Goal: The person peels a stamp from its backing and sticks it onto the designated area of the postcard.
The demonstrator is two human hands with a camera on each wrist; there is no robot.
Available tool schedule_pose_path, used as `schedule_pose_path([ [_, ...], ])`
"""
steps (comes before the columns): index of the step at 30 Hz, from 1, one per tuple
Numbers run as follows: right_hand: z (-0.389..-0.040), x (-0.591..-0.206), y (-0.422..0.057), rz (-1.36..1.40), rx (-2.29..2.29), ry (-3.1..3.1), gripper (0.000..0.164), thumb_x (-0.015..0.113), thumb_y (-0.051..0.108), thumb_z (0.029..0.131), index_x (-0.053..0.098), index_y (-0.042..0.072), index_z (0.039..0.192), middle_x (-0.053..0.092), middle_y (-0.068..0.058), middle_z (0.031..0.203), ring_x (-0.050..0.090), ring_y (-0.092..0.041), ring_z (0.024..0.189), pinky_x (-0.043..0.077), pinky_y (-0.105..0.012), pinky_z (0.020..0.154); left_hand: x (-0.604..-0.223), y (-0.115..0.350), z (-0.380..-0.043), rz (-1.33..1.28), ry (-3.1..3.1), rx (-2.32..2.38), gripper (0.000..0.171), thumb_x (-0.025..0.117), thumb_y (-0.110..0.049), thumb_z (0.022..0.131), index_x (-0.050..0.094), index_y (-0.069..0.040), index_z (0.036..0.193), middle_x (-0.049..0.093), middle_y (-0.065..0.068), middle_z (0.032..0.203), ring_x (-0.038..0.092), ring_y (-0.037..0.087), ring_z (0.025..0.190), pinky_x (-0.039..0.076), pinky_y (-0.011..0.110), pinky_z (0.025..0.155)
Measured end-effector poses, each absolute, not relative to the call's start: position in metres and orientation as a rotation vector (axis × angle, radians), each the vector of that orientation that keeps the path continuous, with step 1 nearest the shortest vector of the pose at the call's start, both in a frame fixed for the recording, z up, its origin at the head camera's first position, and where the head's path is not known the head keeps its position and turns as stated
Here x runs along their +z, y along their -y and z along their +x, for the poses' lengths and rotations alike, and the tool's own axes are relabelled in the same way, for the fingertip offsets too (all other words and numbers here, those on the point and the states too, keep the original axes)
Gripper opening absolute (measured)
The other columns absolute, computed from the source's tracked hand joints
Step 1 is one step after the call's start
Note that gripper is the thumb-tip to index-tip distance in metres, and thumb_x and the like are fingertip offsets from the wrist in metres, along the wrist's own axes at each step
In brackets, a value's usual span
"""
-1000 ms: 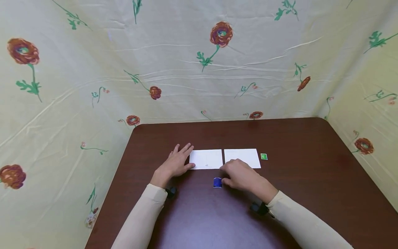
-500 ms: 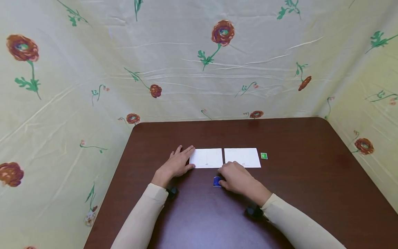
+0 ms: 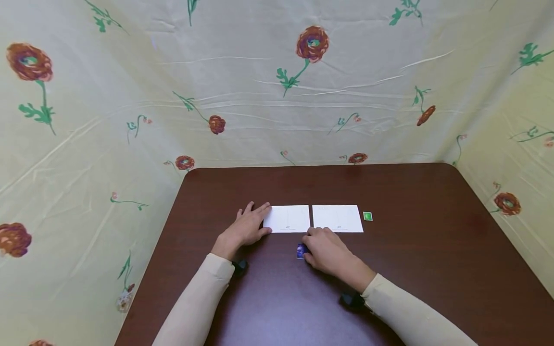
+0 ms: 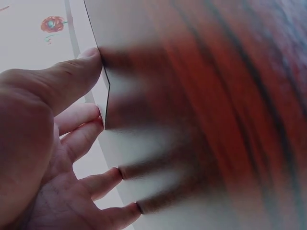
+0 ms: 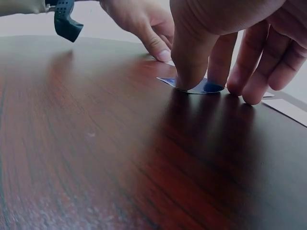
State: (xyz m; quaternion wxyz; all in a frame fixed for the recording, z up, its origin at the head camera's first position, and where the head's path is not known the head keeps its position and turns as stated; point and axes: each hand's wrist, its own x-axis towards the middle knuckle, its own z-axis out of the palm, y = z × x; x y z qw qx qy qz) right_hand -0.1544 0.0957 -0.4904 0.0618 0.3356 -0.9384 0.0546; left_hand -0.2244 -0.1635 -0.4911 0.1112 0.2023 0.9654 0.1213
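Two white cards lie side by side on the table, the left card (image 3: 286, 218) and the right card (image 3: 338, 217), each with a small print near its lower edge. My left hand (image 3: 244, 228) rests at the left card's left edge, its fingers spread and fairly straight; the left wrist view shows thumb and fingertips touching the card's edge and table. Just below the gap between the cards, my right hand (image 3: 330, 249) pinches a small blue stamp-like piece (image 3: 300, 251) between thumb and index finger. In the right wrist view this blue piece (image 5: 213, 87) looks slightly bowed, partly hidden by the fingers.
A small green stamp-like piece (image 3: 367, 216) with a white border lies right of the right card. The dark brown table (image 3: 411, 269) has rounded far corners. Flowered cloth (image 3: 242, 86) hangs behind it and at both sides.
My right hand has moved slightly left and closed thumb and index finger on the blue piece, whose sheen has changed. The left hand stays nearly still at the left card.
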Motion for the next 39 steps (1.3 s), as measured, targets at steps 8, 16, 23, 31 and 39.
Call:
schedule_pose_path([
  [8,-0.157,-0.491,-0.095,1.018,0.25,2.78,0.016,0.075,0.021,0.081,0.06,0.017,0.079,0.061,0.005,0.075,0.06,-0.016,0.07,0.046,-0.034,0.065,-0.49,0.162,-0.225,0.576,-2.82,0.382,0.074,0.067,-0.036,0.096,0.032,-0.015,0.158,0.026,0.003,0.166,0.015,0.047,0.151,0.017,0.072,0.114],
  [16,-0.162,-0.485,-0.094,1.037,0.475,2.765,0.017,0.068,0.012,0.086,0.056,0.021,0.077,0.051,0.014,0.067,0.048,-0.004,0.059,0.042,-0.022,0.057,-0.488,0.162,-0.225,0.566,-2.823,0.365,0.074,0.067,-0.037,0.096,0.033,-0.016,0.158,0.026,0.002,0.166,0.015,0.046,0.152,0.016,0.071,0.115],
  [23,-0.166,-0.475,-0.093,1.063,0.506,2.743,0.013,0.066,0.011,0.087,0.059,0.02,0.081,0.054,0.012,0.071,0.05,-0.005,0.063,0.045,-0.024,0.062,-0.488,0.162,-0.225,0.565,-2.826,0.368,0.073,0.067,-0.036,0.096,0.033,-0.014,0.157,0.027,0.003,0.166,0.015,0.047,0.151,0.017,0.071,0.114],
  [31,-0.17,-0.46,-0.088,1.071,0.51,2.738,0.009,0.066,0.011,0.088,0.062,0.018,0.084,0.058,0.01,0.074,0.051,-0.006,0.064,0.048,-0.028,0.067,-0.489,0.162,-0.226,0.558,-2.828,0.348,0.073,0.066,-0.035,0.096,0.033,-0.014,0.158,0.026,0.003,0.166,0.015,0.047,0.151,0.017,0.071,0.114],
  [39,-0.176,-0.454,-0.083,1.071,0.527,2.718,0.01,0.065,0.009,0.087,0.062,0.018,0.084,0.058,0.01,0.075,0.051,-0.006,0.065,0.048,-0.028,0.068,-0.489,0.163,-0.226,0.562,-2.824,0.361,0.073,0.066,-0.036,0.096,0.033,-0.015,0.158,0.026,0.002,0.166,0.015,0.047,0.151,0.017,0.071,0.115],
])
